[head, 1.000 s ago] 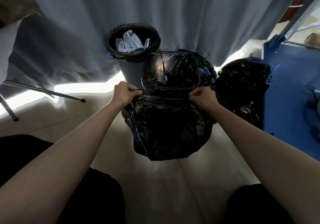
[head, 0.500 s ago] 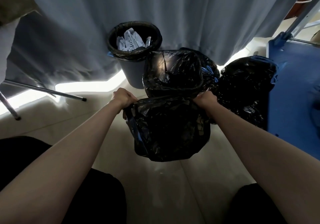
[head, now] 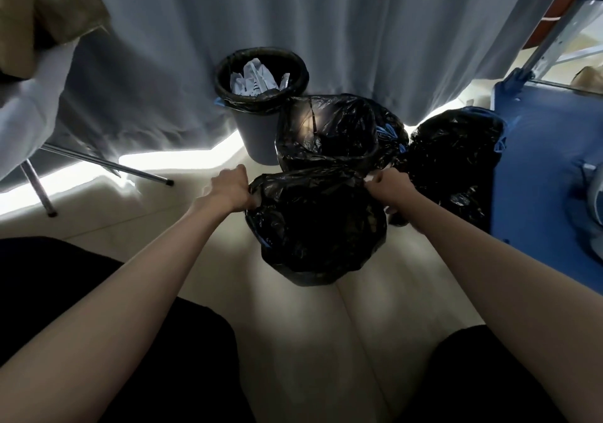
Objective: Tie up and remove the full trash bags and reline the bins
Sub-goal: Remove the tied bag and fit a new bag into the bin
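Left hand (head: 230, 187): gripping the left edge of the black trash bag (head: 316, 226), fingers curled into the plastic.
Right hand (head: 388, 184): pinching the bag's right edge, fingers closed on the gathered film.
Held bag: hanging between both hands above the pale floor (head: 293, 341), mouth being stretched flat; not yet knotted.
Lined bin (head: 261, 96): standing by the grey curtain (head: 326, 30), white crumpled paper (head: 254, 76) lying inside, liner folded over its rim.
Second bag (head: 329, 128): sitting open just behind the held bag, touching the bin.
Third bag (head: 456, 155): resting against the blue surface (head: 548, 161) at right.
Risk, tearing: thin film being pulled sideways under load is likely splitting at the finger holds.
Risk, spilling: either edge slipping is letting the mouth gape and contents drop onto the floor.
Risk, weak knot: too little slack is leaving the tie loose.
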